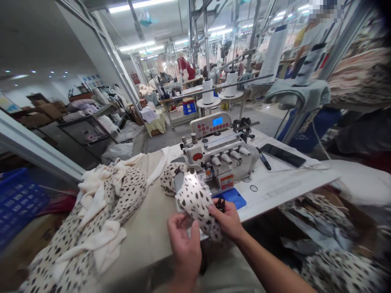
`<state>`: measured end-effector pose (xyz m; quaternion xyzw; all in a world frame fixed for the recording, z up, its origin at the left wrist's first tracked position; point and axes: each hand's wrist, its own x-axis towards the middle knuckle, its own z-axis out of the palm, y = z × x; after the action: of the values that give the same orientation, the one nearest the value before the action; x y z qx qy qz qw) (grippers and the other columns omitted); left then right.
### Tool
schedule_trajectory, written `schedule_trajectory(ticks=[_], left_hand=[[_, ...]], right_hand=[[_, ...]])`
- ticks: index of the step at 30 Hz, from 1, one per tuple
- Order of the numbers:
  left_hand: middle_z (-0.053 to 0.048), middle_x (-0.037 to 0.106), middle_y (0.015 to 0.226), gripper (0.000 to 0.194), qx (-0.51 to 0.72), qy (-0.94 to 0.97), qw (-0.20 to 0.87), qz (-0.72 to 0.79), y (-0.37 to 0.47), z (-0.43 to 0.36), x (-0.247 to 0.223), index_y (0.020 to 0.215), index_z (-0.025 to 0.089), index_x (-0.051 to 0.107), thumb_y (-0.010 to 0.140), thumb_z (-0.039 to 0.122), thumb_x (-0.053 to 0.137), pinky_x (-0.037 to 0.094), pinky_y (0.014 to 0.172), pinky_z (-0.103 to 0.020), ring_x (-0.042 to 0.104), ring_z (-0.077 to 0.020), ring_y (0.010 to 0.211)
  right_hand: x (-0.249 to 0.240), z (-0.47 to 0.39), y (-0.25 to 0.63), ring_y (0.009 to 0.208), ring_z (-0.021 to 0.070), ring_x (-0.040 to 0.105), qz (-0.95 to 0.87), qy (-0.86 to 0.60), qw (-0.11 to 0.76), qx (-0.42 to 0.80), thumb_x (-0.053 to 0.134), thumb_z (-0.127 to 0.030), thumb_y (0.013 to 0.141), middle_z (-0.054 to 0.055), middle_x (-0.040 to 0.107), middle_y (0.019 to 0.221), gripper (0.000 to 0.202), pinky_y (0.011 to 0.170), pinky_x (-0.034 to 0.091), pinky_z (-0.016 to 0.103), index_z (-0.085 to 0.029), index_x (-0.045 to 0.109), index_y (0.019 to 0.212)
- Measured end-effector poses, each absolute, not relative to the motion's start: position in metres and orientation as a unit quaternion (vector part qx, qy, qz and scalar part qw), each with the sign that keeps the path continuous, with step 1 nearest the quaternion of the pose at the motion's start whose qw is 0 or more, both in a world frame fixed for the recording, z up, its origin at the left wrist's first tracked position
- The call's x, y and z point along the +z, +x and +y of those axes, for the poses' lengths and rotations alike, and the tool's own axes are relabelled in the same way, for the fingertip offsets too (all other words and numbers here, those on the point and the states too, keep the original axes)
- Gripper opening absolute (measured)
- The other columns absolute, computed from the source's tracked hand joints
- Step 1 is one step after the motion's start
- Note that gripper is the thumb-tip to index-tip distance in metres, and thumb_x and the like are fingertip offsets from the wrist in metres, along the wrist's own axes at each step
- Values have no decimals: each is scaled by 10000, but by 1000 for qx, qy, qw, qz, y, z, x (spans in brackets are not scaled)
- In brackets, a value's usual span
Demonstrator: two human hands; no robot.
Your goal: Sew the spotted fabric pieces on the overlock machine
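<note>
A white fabric piece with dark spots lies under the lit needle area of a white sewing machine and hangs toward the table's front edge. My right hand pinches the right side of this fabric, with a small black tool against its fingers. At the fabric's lower left is my left hand, its thumb and fingers apart and its palm partly turned up; nothing shows between them. A blue plate sits right of the fabric, beside the machine's base.
Spotted fabric is heaped on the left of the table. A phone and a black-handled tool lie to the right. Thread cones stand behind the machine. A blue basket is at far left.
</note>
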<state>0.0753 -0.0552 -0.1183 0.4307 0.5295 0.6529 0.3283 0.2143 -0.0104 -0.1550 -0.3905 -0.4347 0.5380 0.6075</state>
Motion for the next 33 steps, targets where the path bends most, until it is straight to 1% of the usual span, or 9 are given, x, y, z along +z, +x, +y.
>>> schedule_trajectory(ticks=[4,8,11,15,19,21,24,28,33], left_hand=[[-92,658,1048,465,562,283,612,480,88,-63,-120,1116,176,537,724,279,764,523,733,-261,655,-178,885],[-54,700,865,451,437,318,685,489,84,-64,-109,1108,129,636,693,238,774,450,534,-193,576,-93,583],[-91,729,937,344,433,384,661,477,76,-66,-106,1056,110,676,741,235,739,539,737,-251,673,-167,797],[-114,690,1202,379,472,448,604,459,73,-69,-113,1166,160,617,804,237,699,506,984,-322,648,-232,1111],[-126,694,1149,499,446,447,600,492,79,-74,-128,1202,174,538,747,196,742,535,941,-333,684,-226,1024],[-75,691,970,426,461,455,551,526,80,-75,-136,1092,179,534,723,169,745,562,794,-283,688,-181,849],[27,532,773,253,569,507,363,535,76,-72,-139,925,210,479,782,143,676,506,635,-216,567,-108,667],[-9,495,862,223,614,651,152,421,71,-62,-121,951,209,474,833,58,588,513,773,-301,557,-150,829],[-100,611,1054,288,463,817,3,344,74,-44,-86,1073,179,596,833,23,564,469,934,-430,564,-239,1045]], right_hand=[[-153,-7,219,713,167,608,-454,-331,588,582,767,-402,808,41,714,816,242,693,498,282,-165,770,851],[-147,-4,228,726,160,606,-442,-277,571,634,832,-353,728,30,696,844,221,684,493,270,-162,762,815],[-148,-3,233,636,141,596,-421,-271,531,683,867,-333,686,19,702,748,259,625,481,260,-158,759,843],[-151,-3,232,599,139,599,-383,-294,539,690,910,-355,620,14,705,706,319,611,483,265,-158,722,786],[-153,-3,227,555,123,549,-345,-328,575,665,894,-435,631,-17,647,642,366,575,457,254,-168,675,751],[-154,-4,225,559,116,521,-355,-354,592,631,869,-445,671,-31,615,629,355,574,439,244,-171,655,740],[-156,-5,223,599,121,510,-411,-393,597,566,806,-446,759,-31,598,644,315,608,433,247,-172,651,758],[-155,-7,222,650,146,536,-475,-417,580,513,714,-482,839,1,633,699,323,652,451,269,-161,690,808],[-150,-8,218,645,157,555,-487,-428,597,473,687,-508,852,5,633,676,348,649,465,272,-165,692,792]])
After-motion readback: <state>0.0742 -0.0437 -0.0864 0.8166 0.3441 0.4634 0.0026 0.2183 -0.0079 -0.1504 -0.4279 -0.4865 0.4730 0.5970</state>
